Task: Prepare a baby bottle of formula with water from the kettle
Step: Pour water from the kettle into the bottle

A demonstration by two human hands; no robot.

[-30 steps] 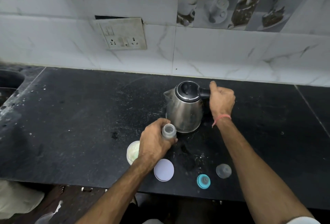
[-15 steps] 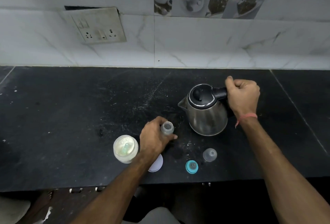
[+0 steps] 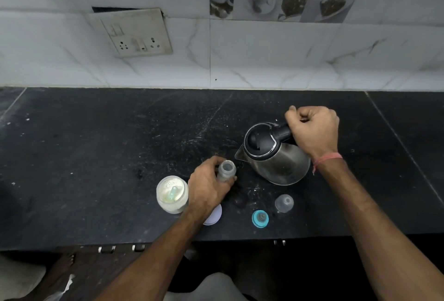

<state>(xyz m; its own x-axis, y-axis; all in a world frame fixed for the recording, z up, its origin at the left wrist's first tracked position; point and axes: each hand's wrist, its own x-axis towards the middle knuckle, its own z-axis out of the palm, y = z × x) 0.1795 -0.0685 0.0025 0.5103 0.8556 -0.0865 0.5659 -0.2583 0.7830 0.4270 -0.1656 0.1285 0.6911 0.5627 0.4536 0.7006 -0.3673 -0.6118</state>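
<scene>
home kitchen | black stone counter [image 3: 96,156] | marble-look tiled wall [image 3: 264,60] | wall socket [image 3: 134,34] | kettle [image 3: 276,156]

Kettle [image 3: 278,164]: brushed metal body, dull sheen, smudged; lid and handle glossy black plastic. Bottle [image 3: 225,170]: translucent plastic, cloudy. Formula jar [image 3: 172,194]: clear plastic, holds matt off-white powder. Teat ring [image 3: 260,218]: teal plastic. Dome cap [image 3: 284,202]: clear plastic. Worktop [image 3: 96,156]: black stone, matt, scuffed, speckled white. Wall tiles [image 3: 264,56]: glossy, marble-veined. Socket plate [image 3: 137,34]: grimy plastic.
</scene>
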